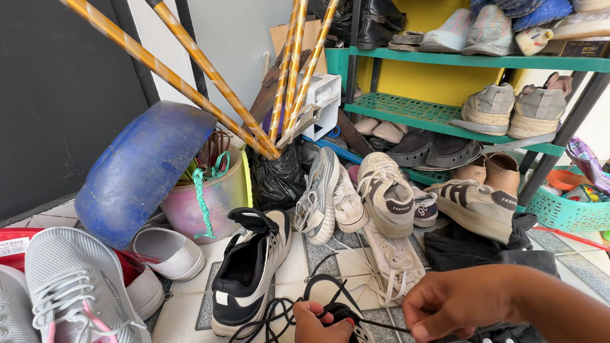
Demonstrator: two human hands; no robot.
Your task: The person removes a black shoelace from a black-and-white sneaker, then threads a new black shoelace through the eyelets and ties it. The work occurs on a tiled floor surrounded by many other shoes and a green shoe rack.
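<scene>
**Two Hands, One Black Lace, on a Crowded Floor**

Your right hand (460, 302) fills the bottom edge of the frame, its grip closed in a pinch on a taut stretch of black shoelace (381, 324). Just to its left, your left hand (314, 321) is curled shut on the same lace, right where the cord bunches into dark loops low at the centre of the view. From there the lace arcs upward in a loop and trails left across the tiled floor (289, 270), ending beside the black and white sneaker (249, 270) that sits upright just beyond your left hand, tongue raised and eyelets bare.

Around you, footwear crowds in. A grey mesh sneaker (76, 286) with pale laces lies at the lower left, next to a white slip-on shoe (168, 251). A blue plastic tub (143, 168) leans tilted against a pinkish bucket (210, 203), from which a green rope hangs. Gold-striped poles (210, 70) cross above them, resting against the wall. Straight ahead, a heap of white and grey sneakers (375, 197) stands on edge in front of a black rubbish bag (279, 178). A green metal shoe rack (445, 114) rises behind, its shelves lined with pairs, and a green plastic basket (565, 213) sits at the far right. Dark cloth (483, 244) lies crumpled just beyond your right wrist.
</scene>
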